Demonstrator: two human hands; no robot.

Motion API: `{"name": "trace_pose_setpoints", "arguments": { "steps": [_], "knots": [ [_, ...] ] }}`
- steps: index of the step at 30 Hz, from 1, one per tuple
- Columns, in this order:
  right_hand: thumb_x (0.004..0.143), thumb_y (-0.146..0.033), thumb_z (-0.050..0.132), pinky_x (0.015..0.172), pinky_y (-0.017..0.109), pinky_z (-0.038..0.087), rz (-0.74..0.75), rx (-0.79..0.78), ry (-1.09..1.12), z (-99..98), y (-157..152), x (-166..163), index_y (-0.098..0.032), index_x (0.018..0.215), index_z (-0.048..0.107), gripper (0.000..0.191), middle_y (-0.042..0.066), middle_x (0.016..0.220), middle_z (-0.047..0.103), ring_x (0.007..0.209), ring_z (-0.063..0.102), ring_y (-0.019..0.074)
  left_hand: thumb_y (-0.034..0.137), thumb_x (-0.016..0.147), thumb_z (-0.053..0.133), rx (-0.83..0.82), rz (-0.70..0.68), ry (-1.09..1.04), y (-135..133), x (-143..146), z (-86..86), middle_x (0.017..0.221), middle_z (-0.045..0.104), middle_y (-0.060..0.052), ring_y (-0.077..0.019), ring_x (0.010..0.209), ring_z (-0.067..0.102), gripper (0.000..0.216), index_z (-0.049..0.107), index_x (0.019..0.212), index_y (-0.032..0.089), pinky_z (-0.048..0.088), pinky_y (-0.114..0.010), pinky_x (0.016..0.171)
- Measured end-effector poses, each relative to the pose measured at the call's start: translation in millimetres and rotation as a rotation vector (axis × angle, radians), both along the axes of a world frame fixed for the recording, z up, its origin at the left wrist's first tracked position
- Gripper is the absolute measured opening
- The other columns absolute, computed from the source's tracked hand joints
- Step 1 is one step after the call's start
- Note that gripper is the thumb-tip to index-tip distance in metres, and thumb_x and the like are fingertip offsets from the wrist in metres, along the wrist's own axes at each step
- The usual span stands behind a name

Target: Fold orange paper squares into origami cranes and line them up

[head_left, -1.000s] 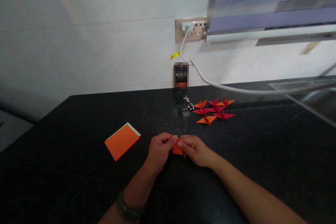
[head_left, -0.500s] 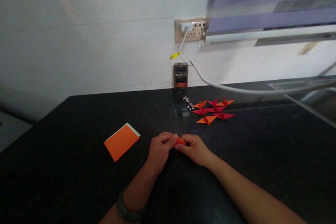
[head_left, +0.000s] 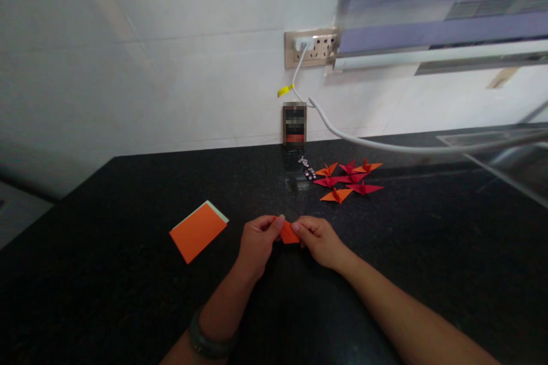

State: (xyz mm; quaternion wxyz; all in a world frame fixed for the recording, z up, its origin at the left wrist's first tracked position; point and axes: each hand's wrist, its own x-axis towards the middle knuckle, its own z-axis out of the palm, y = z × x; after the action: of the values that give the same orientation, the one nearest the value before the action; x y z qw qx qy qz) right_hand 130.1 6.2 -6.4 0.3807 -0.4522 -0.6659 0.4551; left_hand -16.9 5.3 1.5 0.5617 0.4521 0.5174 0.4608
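Between my two hands is a small folded piece of orange origami paper (head_left: 290, 234), held just above the dark countertop. My left hand (head_left: 259, 239) pinches its left side, thumb on top. On the right side, my right hand (head_left: 319, 239) grips it with the thumb pressed on the front. The fingers behind the paper are partly hidden. Beyond my hands, to the right, sits a group of several folded paper cranes (head_left: 337, 196) in orange and red. A stack of orange paper (head_left: 199, 234), with a pale green edge showing, lies to the left.
A phone-like device with a blurred screen (head_left: 294, 125) leans on the wall, a floral strap (head_left: 307, 168) in front of it. From the wall socket (head_left: 311, 48), a white cable (head_left: 363, 141) runs off right. The black countertop (head_left: 141, 194) meets the white wall.
The orange paper has turned so that more of its flat face shows. My right thumb has shifted up onto its front; both hands stay in nearly the same place.
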Motion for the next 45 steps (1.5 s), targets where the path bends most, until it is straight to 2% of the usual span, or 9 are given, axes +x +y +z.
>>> {"name": "trace_pose_setpoints", "arguments": {
  "steps": [5,10,16,20,23,26,30,38,45],
  "knots": [
    [0.081,-0.042,0.044,0.044,0.02,0.031,-0.056,-0.116,0.054,-1.3,0,0,-0.016,0.06,0.051,0.034,-0.004,0.049,0.043,0.045,0.04,0.0076,0.028,0.063,0.068,-0.071,-0.016,-0.083,1,0,1.5,0.058,0.059,0.002,-0.0074,0.052,0.052,0.018,0.06,0.069,0.013,0.042,-0.018,0.05],
    [0.068,-0.035,0.062,0.041,0.018,0.029,-0.048,-0.162,0.14,-7.7,4,0,-0.016,0.07,0.053,0.021,-0.005,0.053,0.046,0.045,0.039,0.0064,0.026,0.06,0.07,-0.134,0.051,-0.231,3,0,0.3,0.061,0.06,0.004,-0.0081,0.054,0.057,0.026,0.05,0.073,0.016,0.047,-0.02,0.055],
    [0.071,-0.035,0.056,0.041,0.019,0.034,-0.18,-0.157,0.243,-6.2,6,0,-0.017,0.072,0.051,0.019,-0.006,0.053,0.046,0.043,0.042,0.0065,0.023,0.058,0.071,-0.112,-0.065,-0.046,1,3,-2.6,0.055,0.063,0.002,-0.0116,0.056,0.06,0.028,0.049,0.074,0.016,0.043,-0.019,0.053],
    [0.076,-0.034,0.052,0.043,0.019,0.036,-0.137,-0.117,0.139,-6.0,5,2,-0.016,0.074,0.055,0.018,-0.004,0.055,0.049,0.045,0.044,0.0074,0.026,0.063,0.068,-0.036,-0.109,0.063,0,5,-5.1,0.072,0.068,-0.004,-0.0155,0.066,0.063,0.034,0.059,0.093,0.015,0.047,-0.025,0.061],
    [0.076,-0.034,0.052,0.044,0.02,0.038,-0.136,-0.078,0.068,-5.5,3,2,-0.016,0.075,0.058,0.019,-0.003,0.056,0.05,0.047,0.045,0.0078,0.03,0.066,0.064,0.018,-0.04,0.113,0,3,-3.6,0.08,0.069,-0.006,-0.0165,0.072,0.062,0.025,0.066,0.085,0.014,0.048,-0.026,0.065],
    [0.076,-0.035,0.053,0.044,0.02,0.039,-0.145,-0.095,0.09,-4.0,2,1,-0.016,0.076,0.058,0.02,-0.003,0.056,0.051,0.047,0.046,0.0077,0.031,0.064,0.065,-0.009,0.009,0.097,0,2,0.0,0.071,0.068,-0.004,-0.0148,0.063,0.061,0.023,0.069,0.08,0.014,0.048,-0.024,0.058],
    [0.072,-0.032,0.059,0.043,0.018,0.037,-0.072,-0.117,0.161,-4.6,2,-1,-0.016,0.08,0.057,0.018,-0.004,0.055,0.051,0.047,0.046,0.0068,0.028,0.062,0.067,-0.057,0.03,0.009,-2,4,4.2,0.066,0.068,-0.003,-0.0119,0.057,0.059,0.02,0.069,0.077,0.014,0.047,-0.022,0.054],
    [0.068,-0.031,0.062,0.039,0.018,0.038,-0.103,-0.224,0.298,-2.9,4,-1,-0.015,0.074,0.055,0.018,-0.004,0.053,0.055,0.041,0.047,0.006,0.022,0.061,0.069,-0.076,-0.063,-0.072,-2,6,6.2,0.066,0.067,-0.003,-0.0106,0.055,0.059,0.023,0.064,0.081,0.012,0.046,-0.021,0.054],
    [0.064,-0.031,0.066,0.039,0.018,0.04,-0.049,-0.265,0.39,-1.7,4,0,-0.014,0.076,0.056,0.023,-0.003,0.057,0.059,0.043,0.051,0.0067,0.021,0.063,0.066,-0.027,-0.058,-0.066,-3,5,6.5,0.062,0.065,-0.001,-0.009,0.054,0.057,0.017,0.062,0.077,0.012,0.045,-0.019,0.053]
  ]
}}
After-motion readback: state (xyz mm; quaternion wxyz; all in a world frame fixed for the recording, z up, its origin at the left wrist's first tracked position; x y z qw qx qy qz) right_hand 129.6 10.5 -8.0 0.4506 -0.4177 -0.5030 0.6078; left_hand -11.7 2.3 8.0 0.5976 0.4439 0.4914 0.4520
